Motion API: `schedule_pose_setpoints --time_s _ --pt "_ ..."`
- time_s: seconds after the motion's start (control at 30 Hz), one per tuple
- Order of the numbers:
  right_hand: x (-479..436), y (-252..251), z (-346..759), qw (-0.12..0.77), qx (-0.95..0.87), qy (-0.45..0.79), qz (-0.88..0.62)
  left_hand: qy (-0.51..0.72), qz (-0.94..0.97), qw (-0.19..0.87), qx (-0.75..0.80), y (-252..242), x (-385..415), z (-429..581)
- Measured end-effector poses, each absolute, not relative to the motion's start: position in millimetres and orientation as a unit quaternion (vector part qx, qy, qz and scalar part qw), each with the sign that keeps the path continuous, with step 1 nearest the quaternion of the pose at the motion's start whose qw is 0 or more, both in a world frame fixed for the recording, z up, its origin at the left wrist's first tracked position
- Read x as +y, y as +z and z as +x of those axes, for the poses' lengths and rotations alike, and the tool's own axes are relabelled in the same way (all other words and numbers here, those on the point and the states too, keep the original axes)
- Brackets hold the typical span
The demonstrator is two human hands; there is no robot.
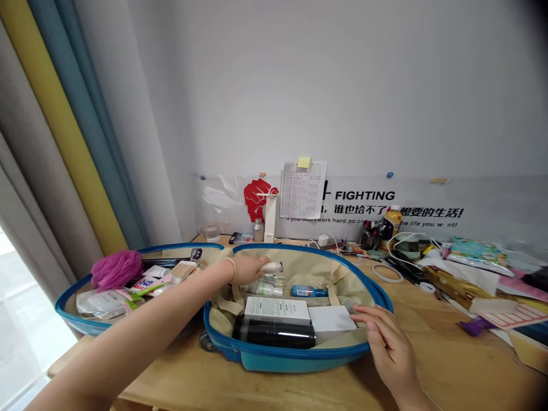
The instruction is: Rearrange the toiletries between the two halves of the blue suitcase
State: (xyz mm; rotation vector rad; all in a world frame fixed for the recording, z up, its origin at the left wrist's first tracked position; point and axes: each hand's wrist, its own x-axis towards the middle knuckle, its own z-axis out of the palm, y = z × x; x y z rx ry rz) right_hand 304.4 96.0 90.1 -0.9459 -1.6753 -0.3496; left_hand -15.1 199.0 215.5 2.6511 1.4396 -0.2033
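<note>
Over the right half of an open blue suitcase (299, 362), the left hand (250, 269) reaches across with its grip closed on a small white bottle (273, 267), which is held at the fingertips above the beige lining. Below it lie a clear bottle (268, 290) and, to its right, a blue bottle (309, 291) on its side. Nearer the front rim are a printed white box (276, 310), a plain white box (332, 321) just beside it, and a glossy black cylinder (278, 334) lying lengthwise. The right hand (387, 342) is at the right front rim, its fingers stretched close together toward the plain box — whether its grip holds anything, I cannot tell. The suitcase's left half carries a pink mesh puff (117, 270), a bundle of cotton swabs (184, 270) and assorted packets, partly behind the left forearm. All of this stands on a wooden table (432, 365) — its right side is crowded with cables and wrappers. On the wall behind hangs a printed sheet (303, 194) with a yellow note (303, 162) at its top.
</note>
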Motion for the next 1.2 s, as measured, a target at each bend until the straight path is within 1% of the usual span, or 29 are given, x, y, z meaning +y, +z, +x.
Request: schedule_pose_setpoints --time_s 0.13,0.33,0.67,0.8,0.97,1.1,1.2 --pt "94.3 92.3 302.5 0.561 -0.711 -0.144 -0.399 -0.121 0.867 0.079 0.477 195.9 190.5 -2.0" --pt "93.8 94.2 300.4 0.564 -0.711 -0.142 -0.395 -0.167 0.844 0.078 0.504 178.4 199.7 -17.6" --pt "96.7 91.7 301.5 0.558 -0.714 -0.146 -0.396 -0.126 0.854 0.093 0.496 153.0 209.2 -31.4" --pt "96.3 94.5 299.8 0.557 -0.716 -0.156 -0.391 -0.091 0.871 0.100 0.472 162.6 194.3 -36.5" --pt "98.3 90.2 301.6 0.547 -0.716 -0.154 -0.405 0.008 0.875 0.074 0.477 200.3 163.8 -78.8" --pt "100.0 86.7 303.0 0.545 -0.719 -0.150 -0.404 0.062 0.805 0.030 0.590 226.8 161.2 -155.8" --pt "100.4 87.0 302.3 0.547 -0.718 -0.145 -0.405 0.034 0.733 0.014 0.679 223.8 165.4 -215.9"
